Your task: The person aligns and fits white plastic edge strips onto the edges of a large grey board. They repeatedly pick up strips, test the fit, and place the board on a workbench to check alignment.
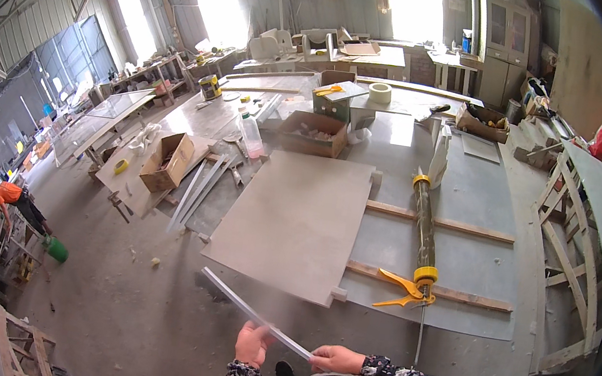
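A long thin white strip (234,297) slants in front of my body, its far end up and to the left. My left hand (253,344) is closed round it part-way along. At the strip's near right end, my right hand (337,359) pinches it. Just beyond lies a large flat beige panel (292,222), resting on wooden battens (459,226) on the grey table (491,271). A caulking gun (424,222) with yellow ends and trigger lies on the battens to the right, its thin rod reaching past the table edge towards me.
Cardboard boxes (167,160), a plastic bottle (250,134) and more white strips (201,192) lie beyond and left of the panel. A roll of tape (380,92) sits further back. At right stands a wooden frame (570,259). A person in orange (8,195) bends at far left.
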The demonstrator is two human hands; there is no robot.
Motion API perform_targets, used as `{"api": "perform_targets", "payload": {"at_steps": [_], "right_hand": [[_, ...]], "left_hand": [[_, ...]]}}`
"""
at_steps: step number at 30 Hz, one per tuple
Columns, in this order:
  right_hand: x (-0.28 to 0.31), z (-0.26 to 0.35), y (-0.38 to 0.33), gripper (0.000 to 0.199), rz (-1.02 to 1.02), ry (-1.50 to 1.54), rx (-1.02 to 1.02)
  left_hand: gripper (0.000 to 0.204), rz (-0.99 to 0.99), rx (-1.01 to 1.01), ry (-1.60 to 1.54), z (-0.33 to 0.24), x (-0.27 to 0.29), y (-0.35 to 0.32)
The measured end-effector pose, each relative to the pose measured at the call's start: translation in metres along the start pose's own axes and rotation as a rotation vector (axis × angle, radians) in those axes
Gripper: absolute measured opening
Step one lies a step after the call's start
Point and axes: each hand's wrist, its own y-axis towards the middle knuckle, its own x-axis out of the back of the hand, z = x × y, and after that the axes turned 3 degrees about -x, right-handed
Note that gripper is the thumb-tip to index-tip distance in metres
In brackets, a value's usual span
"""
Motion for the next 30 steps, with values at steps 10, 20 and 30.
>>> {"api": "perform_targets", "payload": {"at_steps": [10, 20, 30], "right_hand": [[-0.002, -0.015, -0.007, 0.039, 0.117, -0.276, 0.040], [-0.001, -0.010, -0.001, 0.031, -0.017, 0.107, 0.086], [0.001, 0.010, 0.007, 0.027, -0.020, 0.313, -0.044]], "left_hand": [[0.029, 0.118, -0.125, 0.140, -0.017, -0.054, -0.036], [0.030, 0.371, -0.126, 0.503, 0.008, -0.040, -0.041], [0.024, 0.109, 0.084, 0.468, 0.029, 0.010, -0.068]]}}
